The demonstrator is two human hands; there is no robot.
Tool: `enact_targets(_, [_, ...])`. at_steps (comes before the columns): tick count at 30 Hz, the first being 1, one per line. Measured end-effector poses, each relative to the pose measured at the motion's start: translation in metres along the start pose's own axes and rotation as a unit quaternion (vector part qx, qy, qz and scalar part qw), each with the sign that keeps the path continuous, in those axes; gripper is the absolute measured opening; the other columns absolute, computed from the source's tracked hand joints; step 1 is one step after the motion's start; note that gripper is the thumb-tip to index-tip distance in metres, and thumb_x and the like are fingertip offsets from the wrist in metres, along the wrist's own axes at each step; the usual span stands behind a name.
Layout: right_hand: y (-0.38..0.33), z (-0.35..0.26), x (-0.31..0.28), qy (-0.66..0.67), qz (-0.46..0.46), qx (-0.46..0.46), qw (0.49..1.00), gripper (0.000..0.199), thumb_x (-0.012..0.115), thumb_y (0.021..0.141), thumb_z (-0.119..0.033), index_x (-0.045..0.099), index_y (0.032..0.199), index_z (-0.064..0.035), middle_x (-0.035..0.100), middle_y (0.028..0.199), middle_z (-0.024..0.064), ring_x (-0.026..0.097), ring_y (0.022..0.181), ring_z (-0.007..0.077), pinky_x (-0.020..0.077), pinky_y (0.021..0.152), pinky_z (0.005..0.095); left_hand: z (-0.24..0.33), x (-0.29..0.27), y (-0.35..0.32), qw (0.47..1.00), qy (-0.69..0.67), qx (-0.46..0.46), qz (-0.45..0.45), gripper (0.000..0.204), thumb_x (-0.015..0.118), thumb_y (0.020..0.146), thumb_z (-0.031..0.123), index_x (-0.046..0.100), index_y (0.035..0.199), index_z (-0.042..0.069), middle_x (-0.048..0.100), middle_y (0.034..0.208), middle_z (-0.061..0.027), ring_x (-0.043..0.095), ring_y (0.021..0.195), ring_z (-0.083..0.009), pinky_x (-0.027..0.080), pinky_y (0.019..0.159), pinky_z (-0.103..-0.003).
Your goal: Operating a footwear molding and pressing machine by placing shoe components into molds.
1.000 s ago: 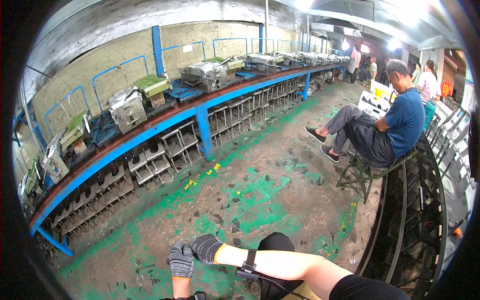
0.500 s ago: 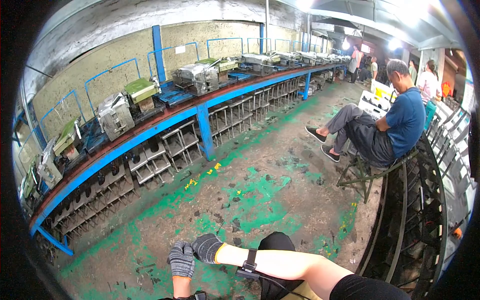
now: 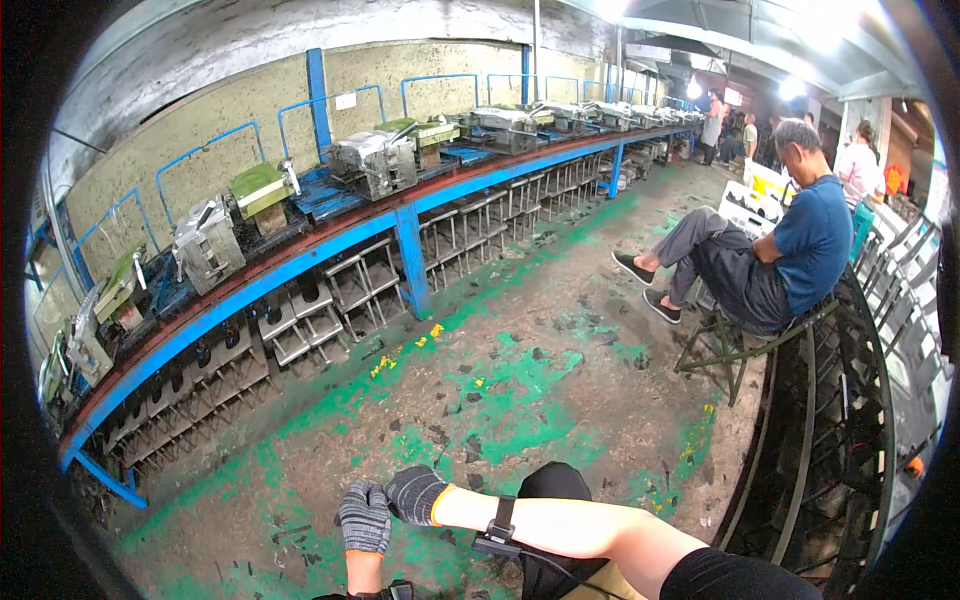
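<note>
My left hand, in a grey striped knit glove, is at the lower middle with its fingers curled. Just to its right, my right hand wears a matching glove with an orange cuff, and its fingers are bent inward too. The two gloves meet or nearly meet at the fingertips. Whatever they hold, if anything, is hidden by the fingers. A black strap with a small device sits around my right forearm. My black-clad knee shows beyond that forearm.
A long blue-framed bench line carries metal moulds and green-topped blocks. Racks stand beneath it. At right a person sits on a folding stool, beside a dark curved track. Other people stand far back.
The moulds, green-topped blocks and blue hoops on the bench line have shifted left, toward the near end. My hands have barely moved. The seated person keeps the same posture.
</note>
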State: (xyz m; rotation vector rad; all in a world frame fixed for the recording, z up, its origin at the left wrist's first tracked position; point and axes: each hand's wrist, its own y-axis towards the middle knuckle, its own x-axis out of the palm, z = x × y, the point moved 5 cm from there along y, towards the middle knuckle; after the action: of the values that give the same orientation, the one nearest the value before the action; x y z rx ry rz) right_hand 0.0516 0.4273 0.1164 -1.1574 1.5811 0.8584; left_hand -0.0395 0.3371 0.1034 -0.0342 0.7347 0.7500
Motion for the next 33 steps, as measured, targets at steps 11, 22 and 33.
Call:
enact_targets(11, [-0.004, -0.004, -0.006, 0.009, 0.015, -0.014, 1.0, 0.016, 0.066, 0.077, -0.022, 0.07, 0.082, -0.007, 0.069, 0.079, 0.0198, 0.069, 0.078, 0.0394, 0.0539, 0.068, 0.0504, -0.016, 0.006, -0.002, 1.0, 0.007, 0.004, 0.009, 0.019, 0.06, 0.093, 0.016, 0.064, 0.097, -0.002, 0.069, 0.092, -0.0232, 0.065, 0.087, -0.0408, 0.05, 0.08, -0.046])
enact_targets(22, [-0.002, -0.003, -0.005, 0.009, 0.003, -0.015, 1.0, 0.015, 0.064, 0.08, -0.02, 0.069, 0.086, -0.0065, 0.069, 0.081, 0.0199, 0.069, 0.079, 0.0393, 0.0535, 0.068, 0.0507, -0.006, 0.001, 0.002, 0.999, 0.02, -0.005, -0.028, 0.022, 0.06, 0.093, 0.018, 0.064, 0.096, -0.003, 0.068, 0.091, -0.025, 0.065, 0.086, -0.0426, 0.05, 0.079, -0.047])
enact_targets(33, [-0.001, 0.0, 0.003, 0.007, 0.015, -0.016, 1.0, 0.016, 0.064, 0.079, -0.021, 0.07, 0.083, -0.0065, 0.069, 0.08, 0.0202, 0.068, 0.078, 0.0398, 0.0533, 0.068, 0.0509, -0.02, 0.009, 0.001, 0.999, 0.037, -0.004, -0.012, 0.027, 0.058, 0.095, 0.021, 0.065, 0.102, -0.005, 0.069, 0.094, -0.0269, 0.065, 0.09, -0.0444, 0.051, 0.082, -0.049])
